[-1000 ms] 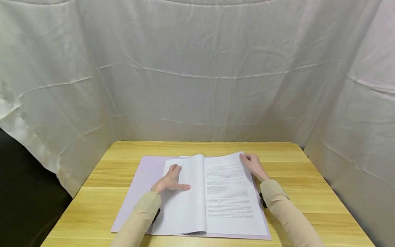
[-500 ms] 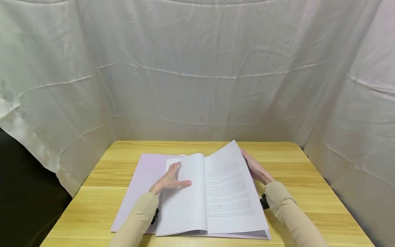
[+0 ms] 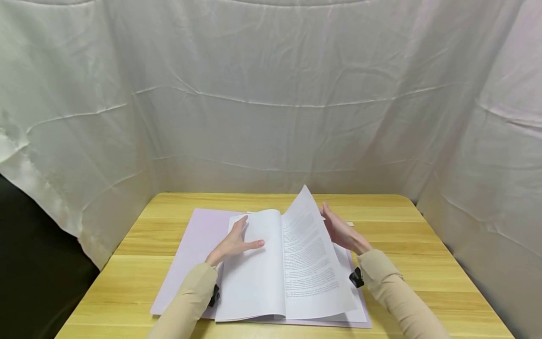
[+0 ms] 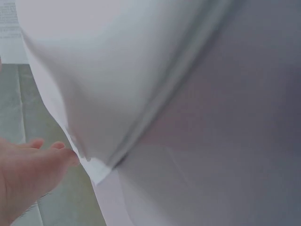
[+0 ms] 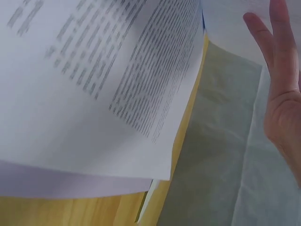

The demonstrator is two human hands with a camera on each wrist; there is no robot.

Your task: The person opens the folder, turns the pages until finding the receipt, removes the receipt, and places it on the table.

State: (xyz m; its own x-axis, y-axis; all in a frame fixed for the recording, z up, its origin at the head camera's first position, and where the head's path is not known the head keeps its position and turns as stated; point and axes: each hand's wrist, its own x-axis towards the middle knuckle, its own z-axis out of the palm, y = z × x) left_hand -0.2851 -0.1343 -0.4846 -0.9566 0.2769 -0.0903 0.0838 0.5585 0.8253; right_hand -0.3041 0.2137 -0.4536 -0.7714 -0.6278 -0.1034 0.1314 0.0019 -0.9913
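Near the frame's bottom centre, the raised page wanted gentle guiding from the straight-fingered right hand, the left hand spread opposite.

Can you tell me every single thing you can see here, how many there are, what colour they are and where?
Table: 1, yellow wood, under everything
Folder: 1, light purple, open under the papers
Left pages: too close together to count, white, on the folder
Raised page: 1, white with dark print, tilted up in front of the right hand
Lower sheet: at least 1, white, under the raised page
Small tab: 1, pale, near the right hand; unclear what it is
Cloth: can't count pieces, grey-white, hanging around the table
Dark patch: 1, black, far left; unclear what it is
Wrist gadgets: 2, black, one per wrist
Sleeves: 2, beige, on the arms
Left hand: 1, bare, over the left pages
Right hand: 1, bare, behind the raised page
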